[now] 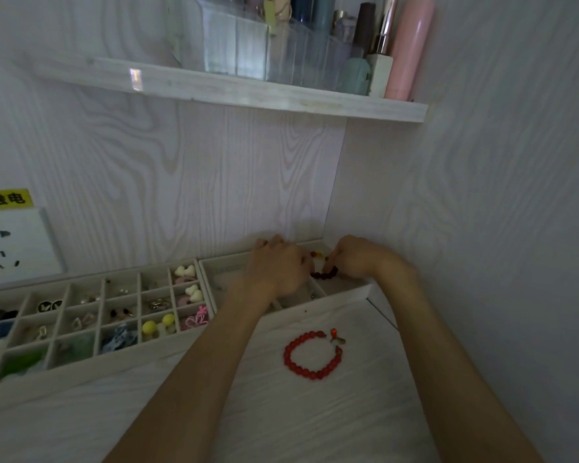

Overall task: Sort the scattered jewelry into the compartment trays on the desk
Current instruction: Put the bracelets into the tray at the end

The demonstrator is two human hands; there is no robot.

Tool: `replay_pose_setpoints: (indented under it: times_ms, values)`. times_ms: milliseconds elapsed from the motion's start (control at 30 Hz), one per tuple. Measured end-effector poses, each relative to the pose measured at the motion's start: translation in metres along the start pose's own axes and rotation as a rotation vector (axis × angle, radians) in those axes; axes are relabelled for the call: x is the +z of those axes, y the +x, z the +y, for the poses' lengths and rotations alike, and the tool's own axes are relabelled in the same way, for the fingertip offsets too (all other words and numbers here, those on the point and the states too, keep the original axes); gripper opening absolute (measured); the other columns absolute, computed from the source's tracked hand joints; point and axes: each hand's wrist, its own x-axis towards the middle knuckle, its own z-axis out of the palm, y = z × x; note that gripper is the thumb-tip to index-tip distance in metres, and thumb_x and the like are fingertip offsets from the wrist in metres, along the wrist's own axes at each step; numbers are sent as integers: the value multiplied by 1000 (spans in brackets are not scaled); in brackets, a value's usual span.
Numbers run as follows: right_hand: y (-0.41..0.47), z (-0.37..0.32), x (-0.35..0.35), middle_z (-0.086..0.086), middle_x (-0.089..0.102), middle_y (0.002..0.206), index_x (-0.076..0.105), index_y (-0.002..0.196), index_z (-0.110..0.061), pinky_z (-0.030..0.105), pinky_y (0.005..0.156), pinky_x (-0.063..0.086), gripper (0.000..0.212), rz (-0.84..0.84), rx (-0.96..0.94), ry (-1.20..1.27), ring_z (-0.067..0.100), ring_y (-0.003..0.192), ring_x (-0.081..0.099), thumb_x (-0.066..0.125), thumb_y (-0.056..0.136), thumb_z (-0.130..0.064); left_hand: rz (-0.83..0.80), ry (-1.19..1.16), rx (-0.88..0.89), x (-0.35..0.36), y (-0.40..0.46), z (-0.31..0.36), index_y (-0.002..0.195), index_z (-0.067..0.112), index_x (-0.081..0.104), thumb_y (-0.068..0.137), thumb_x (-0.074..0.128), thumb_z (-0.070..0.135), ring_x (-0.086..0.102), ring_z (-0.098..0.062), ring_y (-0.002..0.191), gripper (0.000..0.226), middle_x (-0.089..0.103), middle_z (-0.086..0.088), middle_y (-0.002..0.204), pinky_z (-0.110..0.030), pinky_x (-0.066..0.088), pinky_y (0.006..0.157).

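1. White wood-grain wall shelf [248, 91], mounted above the desk.
2. Clear acrylic organiser [248, 45] standing on the shelf.
3. Tall pink cylindrical bottle [410, 48] at the shelf's right end.
4. White wall socket [14, 245], left, beneath a yellow warning label [5, 198].

Hands: left hand [276, 267] and right hand [353, 259] meet over the right tray [348, 293], fingers curled on a dark beaded bracelet [325, 273] — its orange beads show between them.
Desk: a red beaded bracelet [311, 355] lies loose on the white desk [281, 412], near the tray's front rim.
Left tray: compartment tray [91, 357] holds small items — white hearts, a yellow piece, a pink piece.
Shelf: wall shelf [248, 91] carries clear organizers and a pink bottle [410, 48].
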Motion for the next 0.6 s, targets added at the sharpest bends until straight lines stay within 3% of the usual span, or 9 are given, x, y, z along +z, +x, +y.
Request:
replay_pose_setpoints:
  times_ms: [67,133,200,267,333,400,467,500,600]
  values:
    - [1,-1,1,12,60,105,62,108,-4,32,82,50,23,5,8,16,24,96,57,58,89,-16,-15,18,2,2,-1,3,109,22,67,99,26,31,46,-20,109,43,63,-4,113,-33,29,93]
    - [2,-2,3,8,53,86,56,84,-9,26,63,43,11,8,26,19,20,81,53,52,92,-14,-11,31,-3,2,-4,4,112,20,66,100,24,31,45,-21,114,44,62,-4,116,-34,28,97]
    - [4,-1,5,3,45,74,47,72,-14,23,53,33,22,12,40,35,17,74,48,47,94,-14,-13,38,-12,2,-5,4,116,19,64,100,23,32,43,-21,117,46,61,-5,120,-34,27,99]
    - [3,-2,6,6,50,80,56,87,-10,23,57,37,13,6,35,39,20,85,51,46,95,-15,-19,45,-13,1,-5,3,116,19,64,100,24,33,43,-20,117,46,62,-4,119,-34,27,100]
    - [5,-1,6,12,60,100,61,108,-3,30,74,47,22,9,27,58,24,96,56,50,93,-16,0,51,2,1,-5,3,112,20,66,99,25,32,45,-20,114,44,63,-4,115,-34,28,98]
    - [4,-1,4,12,61,105,64,105,-5,32,83,48,21,24,30,80,25,99,58,54,91,-17,45,39,22,2,-5,3,109,22,67,99,27,31,48,-20,110,42,65,-4,111,-33,29,94]
    - [5,2,2,9,57,87,58,79,-8,29,69,48,12,39,49,106,25,87,58,58,89,-15,69,29,33,2,-7,3,109,24,66,98,28,30,48,-20,108,41,65,-4,110,-33,29,91]
    - [5,2,2,8,53,78,51,70,-9,27,61,46,20,38,71,125,24,78,57,59,88,-13,68,26,34,2,-7,3,110,24,66,98,28,30,48,-20,108,40,65,-4,111,-32,29,91]
    - [3,-1,5,4,45,68,44,65,-13,22,48,37,28,-12,87,64,14,59,45,54,91,-11,49,60,34,2,-8,3,114,25,65,98,27,31,47,-19,111,42,64,-2,115,-33,29,93]
